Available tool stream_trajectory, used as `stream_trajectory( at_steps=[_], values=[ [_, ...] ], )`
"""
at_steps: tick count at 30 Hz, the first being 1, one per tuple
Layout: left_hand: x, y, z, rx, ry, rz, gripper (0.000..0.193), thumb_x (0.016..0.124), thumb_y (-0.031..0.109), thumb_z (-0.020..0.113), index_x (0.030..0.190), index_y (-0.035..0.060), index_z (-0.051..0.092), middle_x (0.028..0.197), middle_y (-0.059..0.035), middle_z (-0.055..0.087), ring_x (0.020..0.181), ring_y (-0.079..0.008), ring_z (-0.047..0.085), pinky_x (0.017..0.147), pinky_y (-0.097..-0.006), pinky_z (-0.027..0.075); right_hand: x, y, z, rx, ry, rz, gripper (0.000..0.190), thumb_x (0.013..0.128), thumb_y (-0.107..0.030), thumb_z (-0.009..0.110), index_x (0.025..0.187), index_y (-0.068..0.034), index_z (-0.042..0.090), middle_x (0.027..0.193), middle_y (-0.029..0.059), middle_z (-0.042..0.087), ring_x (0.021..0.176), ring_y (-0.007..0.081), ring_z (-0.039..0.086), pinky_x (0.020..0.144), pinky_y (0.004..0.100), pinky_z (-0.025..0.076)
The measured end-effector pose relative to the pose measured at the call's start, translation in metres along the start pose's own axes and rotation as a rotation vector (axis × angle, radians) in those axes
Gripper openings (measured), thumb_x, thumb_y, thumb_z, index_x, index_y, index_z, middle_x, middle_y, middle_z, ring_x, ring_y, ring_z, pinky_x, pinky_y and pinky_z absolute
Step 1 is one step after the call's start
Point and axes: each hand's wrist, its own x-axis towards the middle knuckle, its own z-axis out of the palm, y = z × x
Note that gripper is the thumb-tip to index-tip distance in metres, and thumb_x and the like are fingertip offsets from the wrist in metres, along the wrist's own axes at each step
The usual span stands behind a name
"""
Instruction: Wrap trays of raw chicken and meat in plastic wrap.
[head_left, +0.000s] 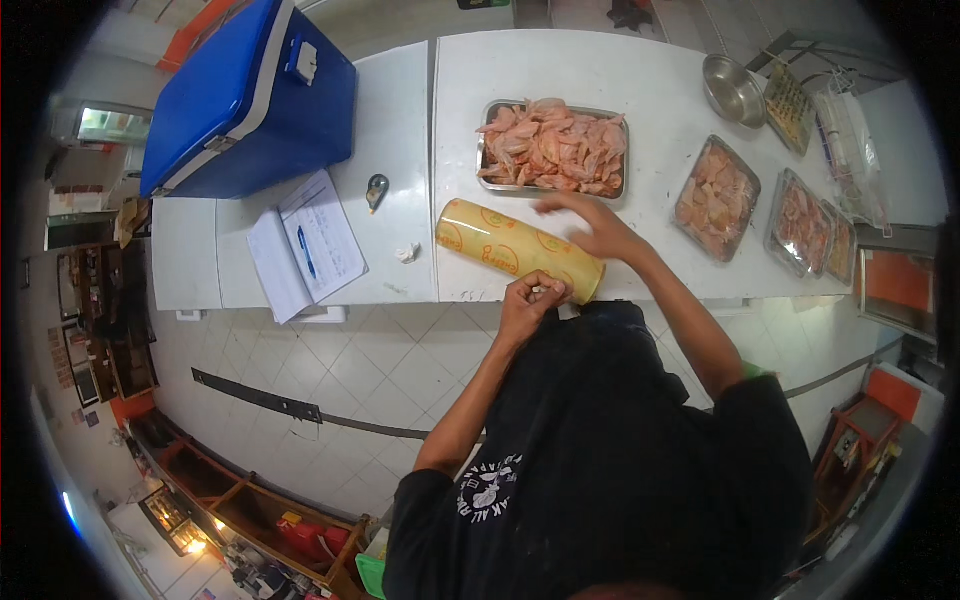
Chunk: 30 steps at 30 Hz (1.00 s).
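A big yellow roll of cling film (517, 247) with red print lies slantwise at the table's front edge. At its near right part, my left hand (534, 301) has thumb and fingers pinched together; whether clear film is between them cannot be made out. My right hand (596, 231), blurred, is over the roll's far right side with its fingers apart and nothing visible in it. Just beyond the roll, a steel tray (627, 169) holds a heap of raw chicken pieces (555, 146), apparently wings, with no wrap visible over them.
Film-wrapped trays of raw chicken (716, 199) (799, 225) stand on the right, near a steel bowl (733, 90) and a grater (789, 109). A blue cooler box (262, 112), an open notebook (322, 232) with a pen (306, 251), correction tape (377, 193) and crumpled white scrap (407, 253) occupy the left.
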Motion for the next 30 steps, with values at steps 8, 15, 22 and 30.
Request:
stream_trajectory(
  at_steps=[8, 15, 22, 30],
  values=[
    [0.015, 0.015, 0.024, 0.244, -0.029, -0.007, 0.008, 0.089, 0.006, 0.064, 0.087, -0.001, 0.062, 0.083, -0.0046, 0.066, 0.075, -0.0095, 0.063, 0.072, -0.0232, 0.053, -0.075, 0.022, 0.081, -0.357, 0.436, 0.023, 0.051, 0.075, -0.011, 0.067, 0.124, -0.003, 0.055, 0.119, 0.0179, 0.06, 0.112, 0.0336, 0.056, 0.098, 0.0419, 0.042],
    [0.083, 0.088, 0.016, 1.113, -0.399, 0.651, 0.03, 0.08, 0.015, 0.073, 0.107, 0.0048, 0.065, 0.104, -0.0142, 0.066, 0.099, -0.031, 0.062, 0.09, -0.0369, 0.047, -0.077, 0.055, 0.078, -0.06, 0.494, 0.038, 0.027, 0.093, -0.023, 0.056, 0.107, -0.002, 0.066, 0.103, 0.0174, 0.066, 0.098, 0.034, 0.062, 0.088, 0.0386, 0.047],
    [0.127, 0.076, -0.031, 1.245, -0.74, 0.363, 0.023, 0.074, 0.014, 0.079, 0.085, 0.0044, 0.061, 0.083, -0.0089, 0.061, 0.087, -0.0269, 0.058, 0.078, -0.0359, 0.046, -0.092, 0.022, 0.041, -0.065, 0.378, 0.205, 0.03, 0.098, -0.027, 0.048, 0.105, -0.006, 0.067, 0.092, 0.0135, 0.068, 0.087, 0.0271, 0.066, 0.078, 0.0368, 0.049],
    [0.122, 0.078, 0.011, 1.492, -0.682, 0.071, 0.032, 0.069, 0.019, 0.083, 0.076, 0.0032, 0.056, 0.072, -0.0122, 0.055, 0.069, -0.0288, 0.053, 0.061, -0.0368, 0.043, -0.1, 0.041, 0.015, -0.035, 0.478, 0.207, 0.031, 0.098, -0.032, 0.047, 0.101, -0.008, 0.067, 0.088, 0.0106, 0.07, 0.081, 0.0254, 0.067, 0.077, 0.0368, 0.051]
  ],
)
